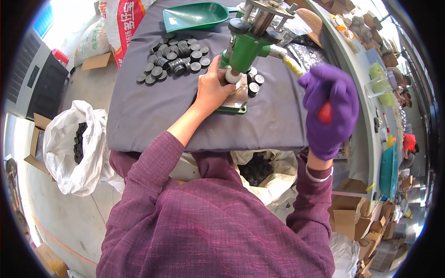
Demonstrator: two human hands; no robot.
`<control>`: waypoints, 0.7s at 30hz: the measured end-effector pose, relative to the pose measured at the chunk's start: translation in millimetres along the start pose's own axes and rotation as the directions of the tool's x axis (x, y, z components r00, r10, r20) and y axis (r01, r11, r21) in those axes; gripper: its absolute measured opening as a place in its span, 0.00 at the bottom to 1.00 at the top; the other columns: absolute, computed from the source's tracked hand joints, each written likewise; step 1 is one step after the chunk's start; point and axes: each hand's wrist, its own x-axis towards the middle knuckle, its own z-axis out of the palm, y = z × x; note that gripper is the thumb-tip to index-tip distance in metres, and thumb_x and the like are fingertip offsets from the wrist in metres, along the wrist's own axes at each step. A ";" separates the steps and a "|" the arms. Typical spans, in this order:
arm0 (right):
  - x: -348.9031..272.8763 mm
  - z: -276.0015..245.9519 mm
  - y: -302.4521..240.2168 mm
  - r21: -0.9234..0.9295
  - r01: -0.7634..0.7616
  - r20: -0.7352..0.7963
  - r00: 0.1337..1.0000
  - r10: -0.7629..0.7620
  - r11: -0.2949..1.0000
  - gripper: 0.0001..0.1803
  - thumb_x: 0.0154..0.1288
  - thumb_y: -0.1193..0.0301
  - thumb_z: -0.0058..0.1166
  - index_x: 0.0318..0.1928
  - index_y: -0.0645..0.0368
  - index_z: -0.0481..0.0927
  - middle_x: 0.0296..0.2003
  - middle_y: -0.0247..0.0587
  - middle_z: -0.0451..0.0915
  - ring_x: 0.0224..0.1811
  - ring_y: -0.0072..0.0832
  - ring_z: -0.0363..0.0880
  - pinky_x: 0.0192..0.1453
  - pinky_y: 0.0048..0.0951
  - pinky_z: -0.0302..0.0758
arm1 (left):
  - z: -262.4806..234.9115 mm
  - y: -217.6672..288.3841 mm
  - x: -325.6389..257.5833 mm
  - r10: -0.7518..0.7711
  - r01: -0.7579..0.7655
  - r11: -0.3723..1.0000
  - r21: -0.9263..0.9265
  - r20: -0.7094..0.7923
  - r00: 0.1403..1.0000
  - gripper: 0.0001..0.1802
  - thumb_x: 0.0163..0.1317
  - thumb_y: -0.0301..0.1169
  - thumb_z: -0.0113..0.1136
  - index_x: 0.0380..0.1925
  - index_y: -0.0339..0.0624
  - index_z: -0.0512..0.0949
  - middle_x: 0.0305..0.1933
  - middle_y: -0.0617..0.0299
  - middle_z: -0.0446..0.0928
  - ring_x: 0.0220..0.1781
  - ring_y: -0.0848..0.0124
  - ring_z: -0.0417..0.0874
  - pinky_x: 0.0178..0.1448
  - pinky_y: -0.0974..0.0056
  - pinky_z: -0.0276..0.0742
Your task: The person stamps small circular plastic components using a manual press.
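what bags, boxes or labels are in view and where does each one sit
Printed sack: top left behind the table, red and white.
White plastic bag: on the floor at left, open, dark discs inside.
Cardboard boxes: lower right, brown, open.
Flat cardboard: floor, upper left.

The bare left hand (211, 88) steadied a piece under the green press (245, 46) on the grey table (148, 111). The gloved right hand (330, 109) gripped the red-knobbed lever (325, 112). Black discs (174, 58) lay nearby.

Left hand (211, 88) outstretched, right hand (330, 110) fisted
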 end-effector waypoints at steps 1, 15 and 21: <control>-23.8 -0.4 9.0 -0.038 0.001 -0.049 0.999 -0.002 0.999 0.15 0.70 0.68 0.45 0.37 0.69 0.79 0.24 0.39 0.77 0.24 0.23 0.73 0.44 0.32 0.77 | -1.3 2.6 -0.2 0.027 -0.027 0.999 0.018 0.010 1.000 0.46 0.42 0.24 0.69 0.66 0.38 0.60 0.46 0.48 0.83 0.46 0.55 0.86 0.51 0.60 0.80; -48.0 -0.5 9.5 -0.204 0.038 0.191 0.981 0.002 0.978 0.11 0.53 0.82 0.51 0.37 0.66 0.82 0.20 0.33 0.73 0.26 0.24 0.72 0.45 0.32 0.74 | -52.1 -39.4 3.2 0.284 -0.364 0.345 0.865 0.273 0.919 0.13 0.50 0.26 0.57 0.39 0.44 0.79 0.43 0.61 0.80 0.57 0.58 0.74 0.53 0.54 0.66; 2.2 -4.6 -18.6 -0.050 -0.118 0.110 0.986 0.123 0.992 0.16 0.70 0.71 0.43 0.43 0.71 0.81 0.24 0.36 0.75 0.24 0.18 0.71 0.34 0.22 0.70 | -85.9 -47.6 -14.4 0.343 -0.409 0.595 0.692 0.243 0.908 0.17 0.50 0.27 0.63 0.43 0.48 0.80 0.43 0.67 0.82 0.58 0.59 0.73 0.56 0.50 0.63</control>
